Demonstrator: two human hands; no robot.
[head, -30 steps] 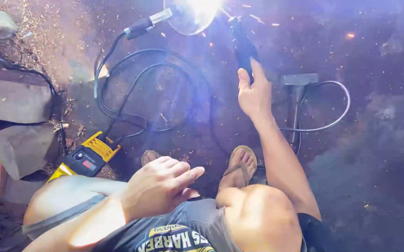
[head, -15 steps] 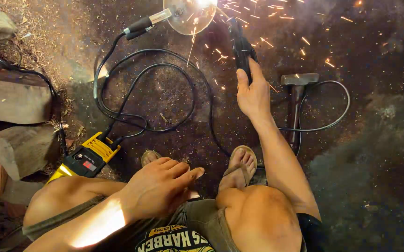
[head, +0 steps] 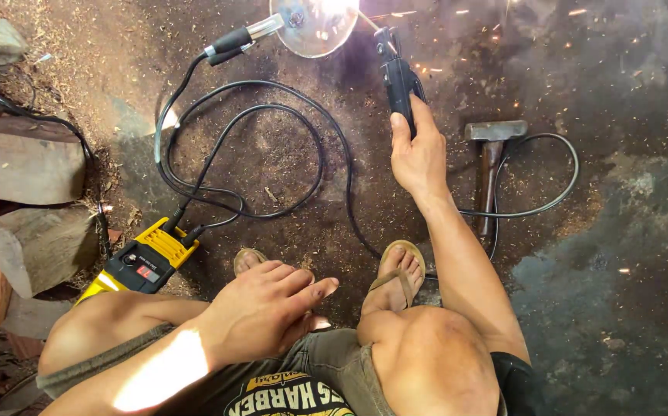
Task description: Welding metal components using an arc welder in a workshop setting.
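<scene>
From the head view, the right hand (head: 418, 154) wraps its fingers around the black welding holder (head: 399, 81), whose long axis points away beyond the fingertips toward the glowing metal disc (head: 314, 27). The left hand (head: 260, 312) rests on the knee, fingers loosely extended, holding nothing.

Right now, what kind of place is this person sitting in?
Probably a rough outdoor or shed workshop with a dirt floor. The right hand holds a welding electrode holder sparking against a round metal disc. A yellow welding machine, a hammer and wood blocks lie around.
</scene>
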